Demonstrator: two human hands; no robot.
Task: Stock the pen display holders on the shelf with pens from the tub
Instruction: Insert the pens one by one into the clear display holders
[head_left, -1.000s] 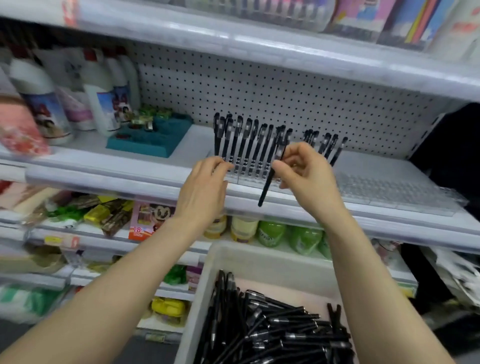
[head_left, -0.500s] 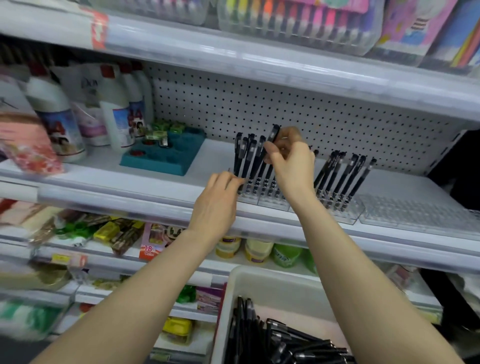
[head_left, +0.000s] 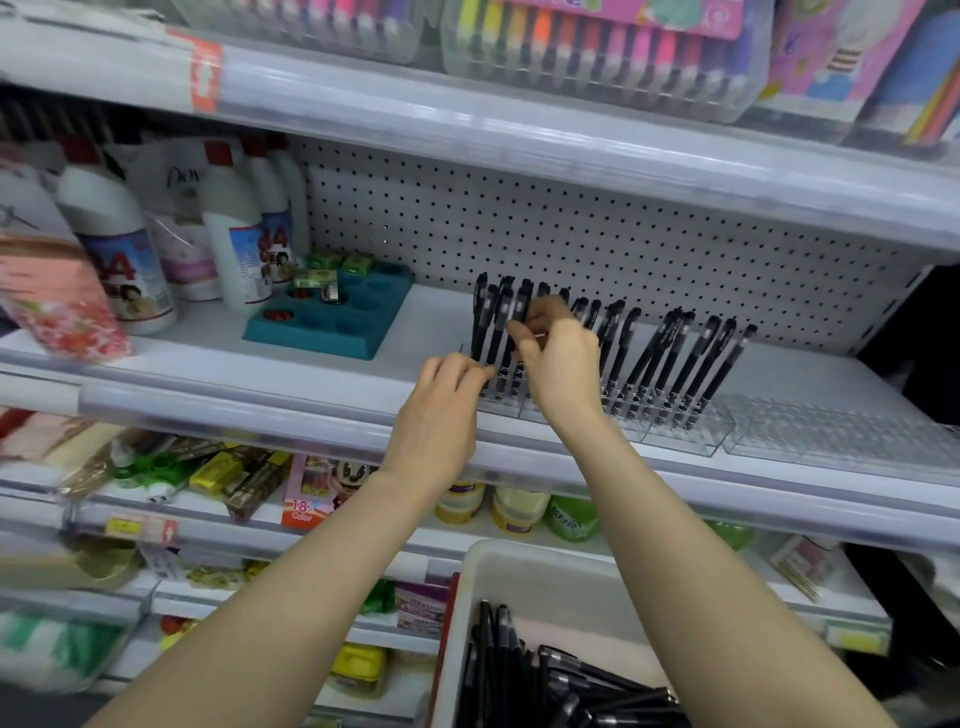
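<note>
Right hand: we see the right hand (head_left: 560, 361) raised in front of the left group of pens, thumb and forefinger pinching one black pen (head_left: 521, 305) by its upper barrel. The pen stands nearly upright among its neighbours; its lower end is hidden behind the hand.
Left hand: the left hand (head_left: 440, 411) reaches over the front lip of the shelf (head_left: 249, 358), its fingers lightly bent and the tips against the front left corner of the holder, by the feet of the pens. We cannot tell whether it grips anything or only touches.
Holders: a row of clear pen display holders (head_left: 680, 439) sits along the shelf front. To the right, a further clear holder (head_left: 836, 434) shows its rows of holes.
Pens on shelf: the left group stands close to upright just beside the right hand. A second group of black pens (head_left: 693, 364) leans to the right, near the hand but apart from it.
Tub: a white tub (head_left: 524, 574) sits low in view between our forearms, with loose black pens (head_left: 576, 686) piled inside.
Surroundings: a pegboard back wall (head_left: 597, 228) rises behind the pens. A teal tray (head_left: 363, 322) and white bottles (head_left: 234, 239) stand to the left, and marker packs (head_left: 582, 47) lie on the shelf above.
</note>
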